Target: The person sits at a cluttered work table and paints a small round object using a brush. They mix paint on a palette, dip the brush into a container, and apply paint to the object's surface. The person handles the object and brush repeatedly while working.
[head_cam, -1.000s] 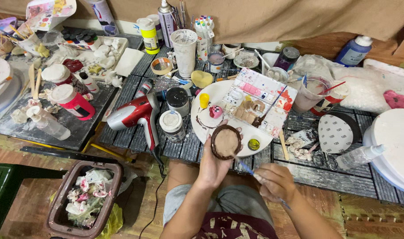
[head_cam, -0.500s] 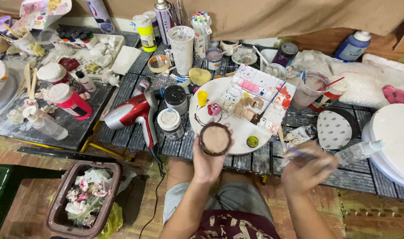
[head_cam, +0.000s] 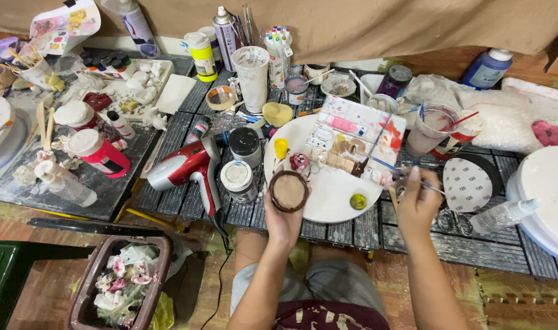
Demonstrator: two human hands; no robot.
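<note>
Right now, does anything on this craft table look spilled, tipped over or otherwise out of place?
Nothing looks freshly spilled. The red hair dryer lies on its side among the paint jars, with its cord trailing off the table edge toward the waste bin. The left hand holds a small round brown piece; the right hand holds a thin brush.

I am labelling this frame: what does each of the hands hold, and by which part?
The left hand grips the round brown dish by its lower rim. The right hand pinches a thin paintbrush near its rear end.
</note>
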